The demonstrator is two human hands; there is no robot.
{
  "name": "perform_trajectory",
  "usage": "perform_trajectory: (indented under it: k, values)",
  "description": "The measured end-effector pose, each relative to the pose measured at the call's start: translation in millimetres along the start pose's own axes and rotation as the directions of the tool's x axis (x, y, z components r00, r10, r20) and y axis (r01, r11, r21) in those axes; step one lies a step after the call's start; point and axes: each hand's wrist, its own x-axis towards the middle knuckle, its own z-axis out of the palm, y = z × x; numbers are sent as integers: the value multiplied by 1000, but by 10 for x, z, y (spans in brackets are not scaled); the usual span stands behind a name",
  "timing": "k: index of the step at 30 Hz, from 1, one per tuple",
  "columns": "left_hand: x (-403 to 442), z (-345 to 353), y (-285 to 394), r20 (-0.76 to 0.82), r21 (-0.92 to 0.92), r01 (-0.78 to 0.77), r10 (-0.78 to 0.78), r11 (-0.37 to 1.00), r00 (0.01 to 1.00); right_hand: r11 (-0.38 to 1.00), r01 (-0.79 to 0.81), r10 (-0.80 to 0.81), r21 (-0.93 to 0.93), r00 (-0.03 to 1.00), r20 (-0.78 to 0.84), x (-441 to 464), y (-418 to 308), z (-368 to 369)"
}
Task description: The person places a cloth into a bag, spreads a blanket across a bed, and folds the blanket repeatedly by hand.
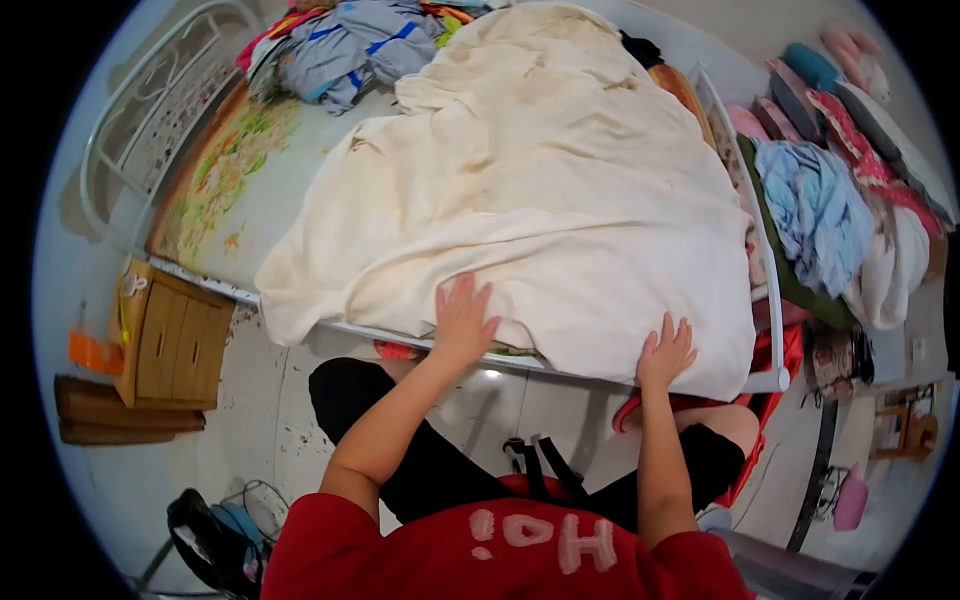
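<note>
A large cream-white cloth, wrinkled like a sheet or blanket cover, spreads over much of the bed and hangs over its near edge. My left hand lies on the cloth near that edge, fingers spread and palm down. Further right, my right hand rests flat on the same cloth with its fingers apart, close to the bed's right corner. Neither hand grips the fabric. Under the cloth's left side, a pale mattress with a green and orange floral print shows.
Crumpled grey-blue clothes are heaped on the bed's far left. A white metal headboard stands left, above a wooden cabinet. Blue fabric and pillows are piled beyond the right rail. A black bag sits on the floor.
</note>
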Motion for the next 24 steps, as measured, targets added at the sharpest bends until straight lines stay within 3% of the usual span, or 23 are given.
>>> perform_trajectory:
  k: [2, 8, 9, 11, 12, 14, 16, 17, 19, 20, 22, 23, 24]
  values:
    - [-49, 2, -162, -93, -46, -5, 1, 999, 996, 1000, -28, 28, -14, 1000, 12, 5, 43, -33]
    - [-119, -207, -471, -98, -215, -246, 230, 945, 968, 997, -40, 42, -64, 998, 38, 29, 52, 41]
    - [-136, -287, -536, -102, -206, -240, 223, 949, 969, 998, -32, 34, -54, 999, 38, 32, 42, 51]
    - [-126, -488, -707, -203, 39, -245, 247, 969, 948, 983, -161, 164, -92, 986, 32, 4, -64, 94]
    - [-123, -588, -837, -211, 52, -234, 240, 971, 948, 986, -149, 151, -78, 988, 31, -45, -201, 99]
    - [-114, -777, -1174, -417, 216, 87, 11, 972, 909, 943, -328, 327, 59, 945, 25, -215, -459, 73]
    - [-141, -925, -1696, -562, 176, 333, -183, 926, 807, 951, -250, 258, 184, 966, -22, -552, -730, 166]
    - [-166, -1017, -1958, -575, 177, 340, -183, 924, 798, 942, -221, 234, 252, 972, -22, -756, -924, 167]
    - [-196, -1235, -2364, -650, 57, 663, -477, 746, 592, 898, -178, 206, 403, 978, -26, -1175, -1410, 94]
    - [-190, -1416, -2417, -659, 56, 660, -469, 749, 588, 861, -163, 203, 483, 979, -30, -1365, -1661, -2]
    - [-217, -1803, -2450, -292, -117, 847, -833, 518, 469, 724, -205, 251, 659, 968, 25, -1660, -2092, -171]
    - [-264, -1814, -2586, -300, -120, 841, -827, 528, 476, 719, -202, 256, 665, 966, 16, -1746, -2287, -256]
    - [-310, -1746, -2771, -268, -77, 725, -714, 685, 647, 669, -194, 238, 718, 970, 40, -1811, -2466, -342]
